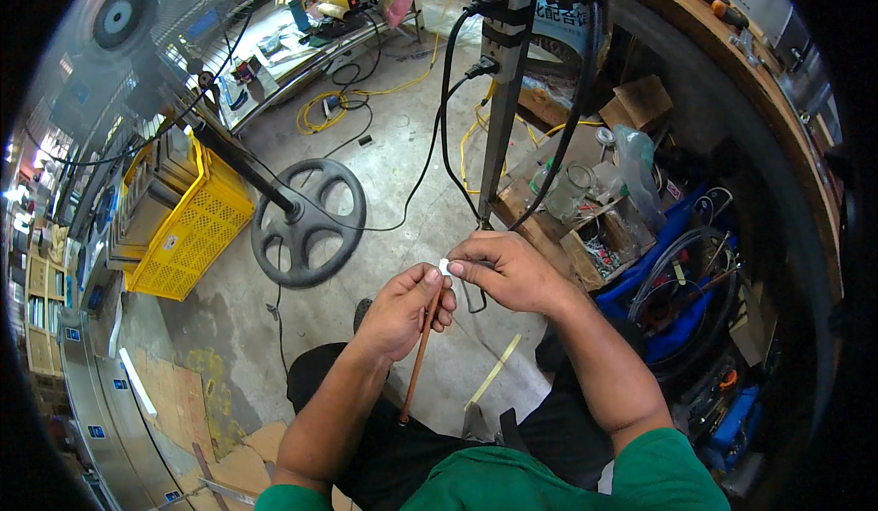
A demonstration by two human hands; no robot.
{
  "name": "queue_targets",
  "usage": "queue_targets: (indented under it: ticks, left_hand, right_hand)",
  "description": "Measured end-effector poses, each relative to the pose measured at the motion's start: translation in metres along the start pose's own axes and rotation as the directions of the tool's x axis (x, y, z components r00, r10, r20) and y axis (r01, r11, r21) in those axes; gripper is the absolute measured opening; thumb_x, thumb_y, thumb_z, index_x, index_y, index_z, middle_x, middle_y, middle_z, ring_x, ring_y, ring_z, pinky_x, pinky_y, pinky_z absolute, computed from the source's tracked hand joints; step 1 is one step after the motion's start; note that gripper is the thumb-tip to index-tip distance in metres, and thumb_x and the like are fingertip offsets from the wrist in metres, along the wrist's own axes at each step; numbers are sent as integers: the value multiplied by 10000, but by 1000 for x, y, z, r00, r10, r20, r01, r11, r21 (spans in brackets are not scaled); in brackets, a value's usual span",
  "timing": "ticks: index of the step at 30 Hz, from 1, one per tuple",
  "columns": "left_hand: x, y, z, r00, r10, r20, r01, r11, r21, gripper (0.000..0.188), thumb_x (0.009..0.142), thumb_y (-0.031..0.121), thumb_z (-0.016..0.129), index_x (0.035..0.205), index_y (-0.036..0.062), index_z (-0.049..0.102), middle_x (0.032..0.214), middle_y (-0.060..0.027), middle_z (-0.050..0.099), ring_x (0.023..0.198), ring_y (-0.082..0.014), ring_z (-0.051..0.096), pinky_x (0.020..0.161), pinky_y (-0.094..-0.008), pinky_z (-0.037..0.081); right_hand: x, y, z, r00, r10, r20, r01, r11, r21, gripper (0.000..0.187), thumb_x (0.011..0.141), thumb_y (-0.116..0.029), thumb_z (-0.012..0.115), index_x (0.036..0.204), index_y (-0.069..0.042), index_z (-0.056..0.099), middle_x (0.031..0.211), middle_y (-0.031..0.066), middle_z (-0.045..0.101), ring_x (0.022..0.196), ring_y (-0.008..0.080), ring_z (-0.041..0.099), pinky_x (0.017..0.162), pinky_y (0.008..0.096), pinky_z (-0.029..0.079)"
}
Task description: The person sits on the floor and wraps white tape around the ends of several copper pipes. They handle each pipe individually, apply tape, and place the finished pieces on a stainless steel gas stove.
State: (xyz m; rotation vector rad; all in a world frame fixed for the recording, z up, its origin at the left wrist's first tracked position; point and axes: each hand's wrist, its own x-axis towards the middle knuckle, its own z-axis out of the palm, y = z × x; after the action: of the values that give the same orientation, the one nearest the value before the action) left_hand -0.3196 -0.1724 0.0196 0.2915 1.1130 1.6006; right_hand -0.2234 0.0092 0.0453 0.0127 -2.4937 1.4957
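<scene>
One copper-coloured rod (418,369), slanting toward 7 o'clock | left hand (405,302): fingers curled on its upper part | right hand (498,268): pinching white piece (444,268), rod's 1 o'clock | probably light, stiff; grip rod near top
</scene>
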Motion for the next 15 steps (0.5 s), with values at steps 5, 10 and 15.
queue_targets:
  ticks: [5, 10, 15]
  left_hand:
    - [0, 2, -2, 1000, -23, 21, 25, 996, -83, 307, 1027, 356, 465, 988, 70, 570, 772, -40, 614, 587, -103, 553, 490, -211, 407]
    - [-6, 6, 4, 1000, -1, 19, 4, 993, -116, 271, 1019, 342, 490, 1018, 78, 552, 759, -57, 617, 553, -104, 541, 476, -213, 406]
    - [-4, 2, 0, 999, 39, 33, -37, 998, -58, 214, 1000, 297, 541, 1033, 85, 543, 788, -61, 635, 574, -115, 564, 498, -231, 427]
  right_hand:
    - [1, 2, 2, 1000, 22, -6, -22, 1000, 14, 206, 912, -207, 628, 964, -14, 678, 877, 149, 655, 842, 302, 634, 747, 376, 489]
    - [2, 0, 3, 999, 38, -9, -37, 998, 56, 209, 913, -209, 633, 970, -14, 680, 886, 144, 658, 844, 295, 635, 748, 370, 490]
    - [2, -4, -1, 999, 47, -12, -47, 998, 51, 220, 915, -215, 636, 989, -14, 688, 893, 146, 659, 852, 293, 634, 751, 368, 489]
